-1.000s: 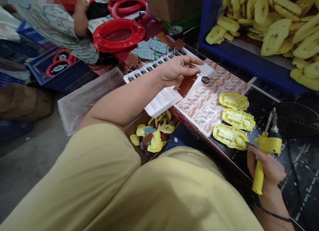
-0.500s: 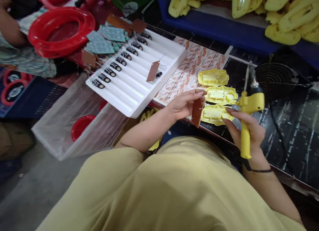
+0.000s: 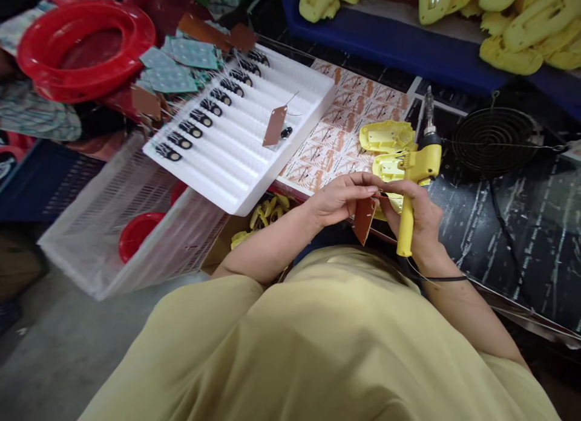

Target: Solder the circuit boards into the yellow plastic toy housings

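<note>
My left hand (image 3: 338,198) pinches a small brown circuit board (image 3: 364,220) by its top edge, just above my lap. My right hand (image 3: 420,218) is wrapped round the handle of a yellow soldering gun (image 3: 414,178), tip pointing away, and its fingertips meet the left hand at the board. Behind the hands lie yellow plastic shells (image 3: 385,137) on a printed sheet (image 3: 338,137). A white foam tray (image 3: 236,137) to the left holds a row of black parts (image 3: 200,118) and another brown board (image 3: 275,126) with a small black part beside it.
A red plastic ring (image 3: 84,49) and green and brown boards (image 3: 181,61) lie at far left. A blue bin (image 3: 408,43) of yellow shells stands behind. A coiled wire stand (image 3: 494,143) sits at right. A clear basket (image 3: 122,227) with a red item is below the tray.
My left hand brought the brown board from over the foam tray down toward my lap. My right hand moved the soldering gun left until both hands met at the board.
</note>
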### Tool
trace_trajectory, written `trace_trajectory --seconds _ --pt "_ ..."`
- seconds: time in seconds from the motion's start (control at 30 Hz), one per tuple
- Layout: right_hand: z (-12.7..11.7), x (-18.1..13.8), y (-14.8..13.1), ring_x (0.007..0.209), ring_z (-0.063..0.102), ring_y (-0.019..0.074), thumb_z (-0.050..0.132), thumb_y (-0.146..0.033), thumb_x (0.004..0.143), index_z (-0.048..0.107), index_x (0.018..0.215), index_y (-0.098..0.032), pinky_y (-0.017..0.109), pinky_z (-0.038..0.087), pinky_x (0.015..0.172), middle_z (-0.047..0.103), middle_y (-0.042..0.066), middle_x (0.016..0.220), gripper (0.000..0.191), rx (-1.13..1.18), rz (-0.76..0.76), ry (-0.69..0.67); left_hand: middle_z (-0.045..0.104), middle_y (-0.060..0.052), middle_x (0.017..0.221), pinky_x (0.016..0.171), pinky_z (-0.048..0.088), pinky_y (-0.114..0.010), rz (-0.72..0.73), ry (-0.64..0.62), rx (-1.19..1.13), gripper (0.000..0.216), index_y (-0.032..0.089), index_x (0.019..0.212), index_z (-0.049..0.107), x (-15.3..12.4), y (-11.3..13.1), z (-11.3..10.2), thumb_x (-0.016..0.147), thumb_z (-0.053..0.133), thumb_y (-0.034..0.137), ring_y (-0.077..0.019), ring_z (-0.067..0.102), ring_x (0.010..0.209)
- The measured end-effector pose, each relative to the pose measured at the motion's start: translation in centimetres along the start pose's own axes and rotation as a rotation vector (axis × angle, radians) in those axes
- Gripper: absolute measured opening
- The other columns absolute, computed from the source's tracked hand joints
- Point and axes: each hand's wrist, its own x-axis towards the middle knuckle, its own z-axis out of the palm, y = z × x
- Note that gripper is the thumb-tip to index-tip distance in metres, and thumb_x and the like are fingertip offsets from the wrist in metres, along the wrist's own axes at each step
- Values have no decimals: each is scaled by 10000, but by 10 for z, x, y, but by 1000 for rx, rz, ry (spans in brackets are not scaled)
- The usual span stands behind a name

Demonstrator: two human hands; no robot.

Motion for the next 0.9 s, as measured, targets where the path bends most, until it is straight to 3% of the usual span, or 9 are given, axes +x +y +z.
trace_trajectory --seconds 0.17,0.3,0.4,0.53,0.63,0.7,0.77,0.9 --pt "-8 8 -1 818 806 172 775 -204 1058 703 1252 -301 267 652 781 844 -29 1031 229 -48 -30 -4 748 28 803 707 576 -221 86 53 221 570 172 910 748 -1 6 -7 601 1133 458 -84 691 677" --pt "-11 10 -1 833 827 182 785 -190 1045 701 1220 -291 276 677 799 850 -22 1025 218 -100 -45 -12 748 1 817 728 582 -269 255 46 613 554 170 978 748 -1 11 -17 782 993 626 -120 690 697" --pt "-8 10 1 856 840 187 785 -187 1040 685 1236 -288 283 691 822 853 -20 1035 242 -80 -40 -19 826 -77 1039 903 619 -319 451 17 1076 415 172 1070 790 -2 12 -22 940 845 562 -196 780 943" --pt "-5 10 2 853 840 190 767 -251 1068 687 1227 -287 294 694 823 852 -10 1050 181 -83 -12 -38 799 -126 1407 981 613 -378 737 134 1700 333 216 1305 797 -5 9 -20 1043 726 407 -263 789 1160" --pt "-4 11 1 857 839 188 754 -257 1075 693 1213 -288 283 685 807 851 -7 1049 153 -101 -22 -39 812 -129 1378 1013 597 -420 916 159 1964 268 214 1265 810 -4 8 -14 1101 614 295 -279 784 1176" --pt "-4 13 0 869 840 181 761 -214 1059 689 1223 -295 265 678 810 851 -18 1045 197 -77 -34 -37 852 -113 1188 1033 585 -434 957 131 2006 283 209 1125 828 -3 10 -11 1133 552 267 -277 787 1137" --pt "-3 13 -1 878 840 175 773 -182 1043 693 1230 -305 256 676 822 849 -30 1043 237 -25 -14 -39 854 -90 1053 1022 583 -429 902 109 1934 297 213 1047 831 -2 14 -10 1143 562 295 -259 792 1053" --pt "-5 8 0 946 844 202 822 -268 1045 706 1290 -317 295 689 873 851 -8 1114 275 33 78 -9 865 -52 1010 984 614 -377 684 87 1528 182 214 1032 848 2 30 -14 1074 702 313 -215 802 976"
